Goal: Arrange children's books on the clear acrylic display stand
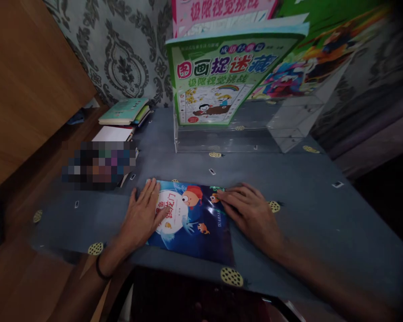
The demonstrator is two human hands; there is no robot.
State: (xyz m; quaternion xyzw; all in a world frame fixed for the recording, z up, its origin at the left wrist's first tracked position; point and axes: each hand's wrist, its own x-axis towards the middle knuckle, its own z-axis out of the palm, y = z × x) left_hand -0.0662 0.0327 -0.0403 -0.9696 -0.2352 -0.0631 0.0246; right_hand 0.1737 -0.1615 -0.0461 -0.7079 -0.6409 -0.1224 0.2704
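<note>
A blue picture book (201, 239) with orange fish and a white circle on its cover lies near the front edge of the table. Across its left side rests my left hand (143, 214), flat with fingers stretched out and thumb on the cover. My right hand (251, 214) is at the book's upper right edge, its fingers bent and pressed together there. The fingertips of that hand partly cover the corner, and its thumb is mostly hidden.
A clear acrylic rack (221, 143) at the back holds a green activity book (204, 82), with more books behind. On the left are stacked books (122, 114) and a pixelated patch (100, 163). The blue tablecloth (309, 201) has pineapple prints. Patterned wallpaper (124, 58) stands behind.
</note>
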